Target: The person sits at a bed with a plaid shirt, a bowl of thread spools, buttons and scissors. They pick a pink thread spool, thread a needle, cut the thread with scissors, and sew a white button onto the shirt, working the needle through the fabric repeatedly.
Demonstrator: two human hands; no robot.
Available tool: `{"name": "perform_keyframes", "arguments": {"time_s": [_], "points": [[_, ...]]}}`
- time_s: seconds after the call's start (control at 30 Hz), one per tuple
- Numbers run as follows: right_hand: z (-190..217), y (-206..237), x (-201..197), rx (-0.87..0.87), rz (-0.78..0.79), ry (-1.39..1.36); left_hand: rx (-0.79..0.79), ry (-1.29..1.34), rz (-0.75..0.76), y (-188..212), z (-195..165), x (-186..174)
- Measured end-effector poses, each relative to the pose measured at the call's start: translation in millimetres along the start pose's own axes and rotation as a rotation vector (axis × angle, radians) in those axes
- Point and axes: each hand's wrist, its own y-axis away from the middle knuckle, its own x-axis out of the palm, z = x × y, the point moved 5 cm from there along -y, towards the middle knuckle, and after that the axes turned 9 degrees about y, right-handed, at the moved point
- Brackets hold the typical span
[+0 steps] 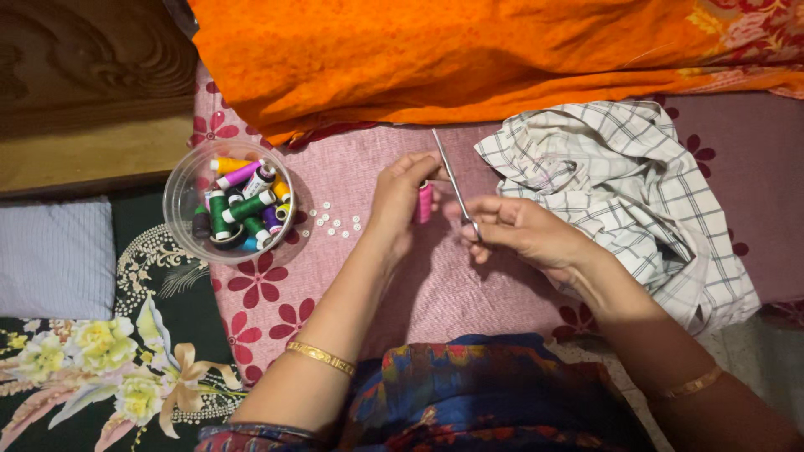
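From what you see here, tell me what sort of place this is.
Probably a home, with sewing done on a bed or floor mat: a flowered pink sheet, a bowl of thread spools, and loose cloth such as a checked shirt and an orange fabric.

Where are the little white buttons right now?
The white buttons lie loose on the pink floral cloth, between the clear bowl of thread spools and the left hand.

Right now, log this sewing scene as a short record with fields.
left hand: left hand holds a pink thread spool
right hand: right hand grips scissors, blades pointing away
bowl: clear bowl of mixed thread spools, left of the hands
buttons: small white buttons loose beside the bowl
cloth: checked shirt on the right, orange fabric behind
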Motion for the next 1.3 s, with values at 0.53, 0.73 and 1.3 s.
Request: {"name": "perform_keyframes", "arguments": {"time_s": [0.53, 0.73, 1.3], "points": [[-13.5, -0.2, 32.7, -0.119, 0.269, 0.071, 0.123, -0.241, 0.032, 30.2, -43.8, -17.5], [1.0, -1.9, 35.8, -0.150, 0.300, 0.032, 0.055, -0.040, 0.132, 43.0, -48.8, -4.3], [12.1, 7.4, 28.2, -0.199, 0.254, -0.135, 0.237, -0.195, 0.114, 31.5, -28.7, 2.6]]}}
